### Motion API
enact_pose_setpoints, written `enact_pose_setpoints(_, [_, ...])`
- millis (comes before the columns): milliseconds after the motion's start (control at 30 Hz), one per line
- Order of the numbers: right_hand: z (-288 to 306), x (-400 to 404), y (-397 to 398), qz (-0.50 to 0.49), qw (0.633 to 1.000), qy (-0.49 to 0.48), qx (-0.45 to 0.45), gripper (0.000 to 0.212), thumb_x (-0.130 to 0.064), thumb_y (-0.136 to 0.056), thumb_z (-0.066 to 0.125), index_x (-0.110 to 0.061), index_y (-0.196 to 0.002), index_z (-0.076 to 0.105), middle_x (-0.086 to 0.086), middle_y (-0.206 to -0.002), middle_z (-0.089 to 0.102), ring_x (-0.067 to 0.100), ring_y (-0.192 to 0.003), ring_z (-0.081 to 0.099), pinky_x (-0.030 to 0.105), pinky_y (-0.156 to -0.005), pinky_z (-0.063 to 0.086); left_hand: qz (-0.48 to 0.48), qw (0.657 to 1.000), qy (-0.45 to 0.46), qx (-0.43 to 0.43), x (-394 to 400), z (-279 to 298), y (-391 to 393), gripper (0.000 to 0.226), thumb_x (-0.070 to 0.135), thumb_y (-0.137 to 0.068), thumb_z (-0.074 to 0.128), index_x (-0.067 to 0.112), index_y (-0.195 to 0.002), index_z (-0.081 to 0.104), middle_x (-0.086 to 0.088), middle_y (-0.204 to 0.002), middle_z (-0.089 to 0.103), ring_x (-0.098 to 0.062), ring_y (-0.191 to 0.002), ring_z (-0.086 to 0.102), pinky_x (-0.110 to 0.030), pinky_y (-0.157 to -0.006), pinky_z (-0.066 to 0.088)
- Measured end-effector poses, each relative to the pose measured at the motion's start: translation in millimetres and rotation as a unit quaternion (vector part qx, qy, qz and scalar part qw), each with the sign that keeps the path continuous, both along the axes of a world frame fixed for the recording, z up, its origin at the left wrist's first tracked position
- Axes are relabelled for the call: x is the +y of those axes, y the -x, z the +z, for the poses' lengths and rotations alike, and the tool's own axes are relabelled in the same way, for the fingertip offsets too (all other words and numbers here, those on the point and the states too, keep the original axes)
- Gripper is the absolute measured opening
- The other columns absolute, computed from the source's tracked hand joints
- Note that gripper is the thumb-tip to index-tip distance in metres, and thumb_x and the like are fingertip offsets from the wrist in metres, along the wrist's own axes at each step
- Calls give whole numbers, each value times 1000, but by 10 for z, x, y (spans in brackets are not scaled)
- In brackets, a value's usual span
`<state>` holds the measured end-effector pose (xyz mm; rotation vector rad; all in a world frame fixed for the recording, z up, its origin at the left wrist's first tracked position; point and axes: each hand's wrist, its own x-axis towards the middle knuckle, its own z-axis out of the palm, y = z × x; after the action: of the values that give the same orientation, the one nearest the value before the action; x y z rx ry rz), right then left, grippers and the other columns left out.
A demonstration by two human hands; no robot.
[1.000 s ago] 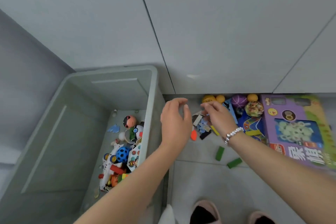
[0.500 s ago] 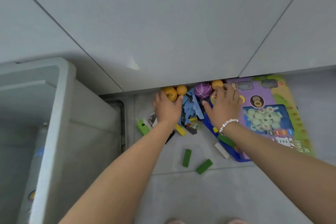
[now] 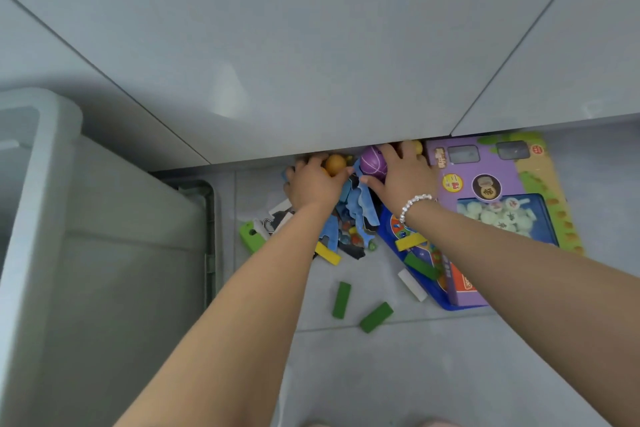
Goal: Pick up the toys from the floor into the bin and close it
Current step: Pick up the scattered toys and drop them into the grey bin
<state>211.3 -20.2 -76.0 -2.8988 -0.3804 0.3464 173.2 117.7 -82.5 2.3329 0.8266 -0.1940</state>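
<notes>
Grey bin [image 3: 45, 204] at left, contents hidden, apparently open-topped.

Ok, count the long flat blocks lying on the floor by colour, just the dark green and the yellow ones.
Dark green blocks: 3 (two on the bare floor, one on the blue board)
Yellow blocks: 2 (one on the floor, one on the blue board)
Total: 5

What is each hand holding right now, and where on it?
Left hand cups the orange ball from its side; right hand grips the purple ball around its side.
</notes>
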Motion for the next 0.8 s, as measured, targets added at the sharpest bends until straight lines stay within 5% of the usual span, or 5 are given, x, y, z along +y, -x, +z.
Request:
enact_pose_setpoints(233, [-10, -57, 23, -14, 998, -53, -23, 52, -49, -81, 62, -22, -121, 43, 6, -107, 64, 30, -93, 56, 35, -78, 36, 66, 998, 9, 1, -1, -43, -80, 42, 59, -74, 66, 26, -100, 62, -4, -119, 56, -27, -116, 45, -38, -94, 36])
enact_pose_setpoints(500, [-28, -89, 108, -35, 994, -96, -33, 59, -46, -79, 65, -22, -130, 46, 4, -120, 61, 28, -103, 56, 34, -84, 39, 54, 996, -27, 72, -64, -12, -194, 51, 69, -75, 56, 31, -107, 67, -7, -130, 46, -32, -123, 33, -44, -97, 29])
enact_pose_setpoints(800, [80, -242, 226, -27, 991, -124, -47, 63, -50, -76, 67, -25, -130, 48, 3, -105, 66, 24, -91, 60, 29, -74, 39, 76, 996, -5, -55, 134, -90, 45, 41, 58, -73, 65, 29, -102, 69, 2, -97, 69, -26, -98, 58, -40, -81, 50])
